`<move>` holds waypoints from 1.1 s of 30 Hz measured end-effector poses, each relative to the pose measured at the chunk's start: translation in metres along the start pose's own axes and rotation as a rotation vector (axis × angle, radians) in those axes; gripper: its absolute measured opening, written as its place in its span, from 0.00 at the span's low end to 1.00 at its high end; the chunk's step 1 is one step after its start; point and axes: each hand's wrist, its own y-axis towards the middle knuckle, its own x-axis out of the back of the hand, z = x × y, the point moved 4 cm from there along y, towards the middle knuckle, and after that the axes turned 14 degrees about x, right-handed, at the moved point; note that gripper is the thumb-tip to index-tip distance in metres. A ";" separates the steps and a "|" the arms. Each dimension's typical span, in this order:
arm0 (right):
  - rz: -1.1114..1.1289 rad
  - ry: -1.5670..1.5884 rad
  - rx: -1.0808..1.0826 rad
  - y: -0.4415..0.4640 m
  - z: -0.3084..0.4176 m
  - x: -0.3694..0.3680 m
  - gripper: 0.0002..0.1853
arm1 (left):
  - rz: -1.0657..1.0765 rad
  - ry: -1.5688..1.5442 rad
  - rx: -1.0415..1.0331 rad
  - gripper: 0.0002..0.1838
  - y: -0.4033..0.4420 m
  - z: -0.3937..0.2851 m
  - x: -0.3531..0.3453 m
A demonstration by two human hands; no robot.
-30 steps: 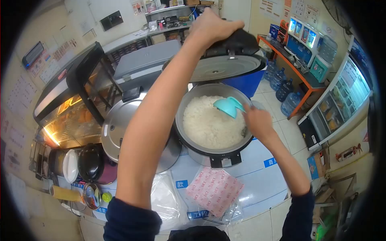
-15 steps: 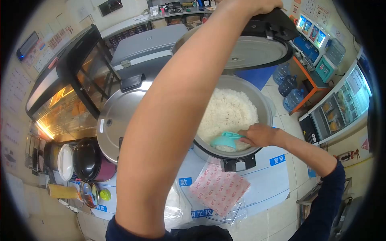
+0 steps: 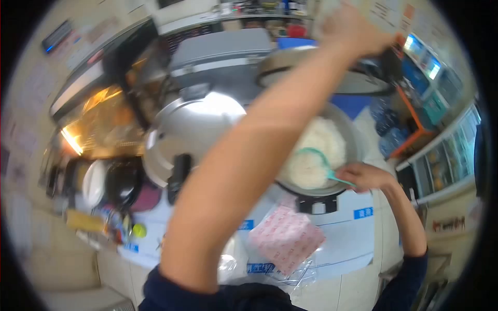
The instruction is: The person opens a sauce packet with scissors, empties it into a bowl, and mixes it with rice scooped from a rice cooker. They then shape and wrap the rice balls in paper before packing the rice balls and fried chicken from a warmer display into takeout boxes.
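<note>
My left hand (image 3: 358,31), blurred, is closed on the raised lid (image 3: 376,78) at its front edge, above the open rice cooker (image 3: 354,137). White rice (image 3: 329,136) fills the lower part of the cooker's pot. My right hand (image 3: 365,176) grips the handle of a turquoise scoop (image 3: 332,175) at the pot's right front rim. The scoop's bowl is heaped with rice and lies over the rice in the pot. My left forearm hides the left side of the cooker.
A second, closed steel cooker (image 3: 207,122) stands left of the open one. Pink printed paper (image 3: 288,238) and plastic bags (image 3: 233,259) lie in front. A lit glass display case (image 3: 104,124) stands at the left, a grey box (image 3: 220,49) behind.
The scoop has filled with rice and come up from the pot's front edge, its bowl now facing up. My left hand still holds the lid raised. The view has shifted.
</note>
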 end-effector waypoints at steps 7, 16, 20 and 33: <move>-0.109 0.544 -0.067 0.019 0.012 -0.272 0.18 | 0.000 -0.453 0.110 0.35 -0.161 0.074 -0.049; -0.080 0.342 0.626 0.282 0.201 -0.609 0.15 | 0.197 -0.767 0.105 0.23 -0.218 0.121 -0.066; -0.287 0.157 0.815 0.355 0.302 -0.641 0.23 | 0.455 -0.762 0.180 0.26 -0.216 0.137 -0.072; -0.171 0.576 0.735 0.244 0.251 -0.540 0.29 | 0.508 -0.716 0.122 0.16 -0.266 0.190 -0.112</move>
